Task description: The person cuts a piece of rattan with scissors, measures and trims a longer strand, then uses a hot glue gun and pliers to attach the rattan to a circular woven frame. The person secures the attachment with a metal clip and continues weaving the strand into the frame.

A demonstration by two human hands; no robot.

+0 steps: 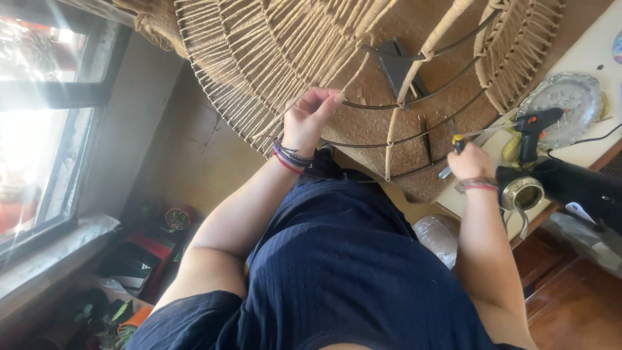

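Note:
A large round wire frame [414, 139] partly wrapped in beige cord [272, 52] stands in front of me, leaning over my lap. My left hand [310, 116] is raised against it and pinches a strand of the cord between thumb and fingers. My right hand [470, 162] is closed around a tool with a yellow and blue handle [458, 141], held near the frame's lower right rim. Both wrists wear bracelets. A dark bracket [398, 65] sits at the frame's hub.
A black glue gun [534, 129] and a silver plate [564, 100] lie on a pale table [599, 52] at right, beside a metal cup [521, 194]. A window [39, 116] is at left, with potted plants [103, 317] on the floor below.

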